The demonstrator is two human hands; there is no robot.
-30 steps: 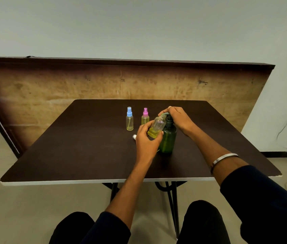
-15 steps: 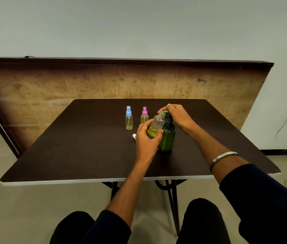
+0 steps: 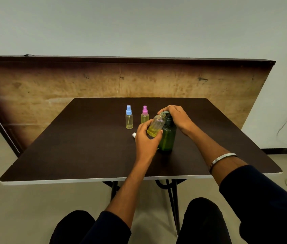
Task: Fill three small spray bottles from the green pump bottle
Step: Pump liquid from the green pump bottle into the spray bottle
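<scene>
In the head view, the left hand (image 3: 146, 138) holds the open spray bottle (image 3: 156, 126) in a closed grip, tilted, with its mouth under the spout of the green pump bottle (image 3: 167, 136), which stands near the middle of the surface (image 3: 86, 147). The right hand (image 3: 178, 117) presses on the pump head, fingers curled over it. If the mouth slips off the spout, liquid can spill; a hard press may tip the pump bottle.

1. Green pump bottle (image 3: 167, 137): dark translucent, upright near the table's middle.
2. Uncapped clear spray bottle (image 3: 156, 126): tilted, mouth at the pump spout, yellow liquid pooled low.
3. Blue-capped bottle (image 3: 129, 117) and pink-capped bottle (image 3: 144, 115): upright, yellow-filled, side by side behind.
</scene>
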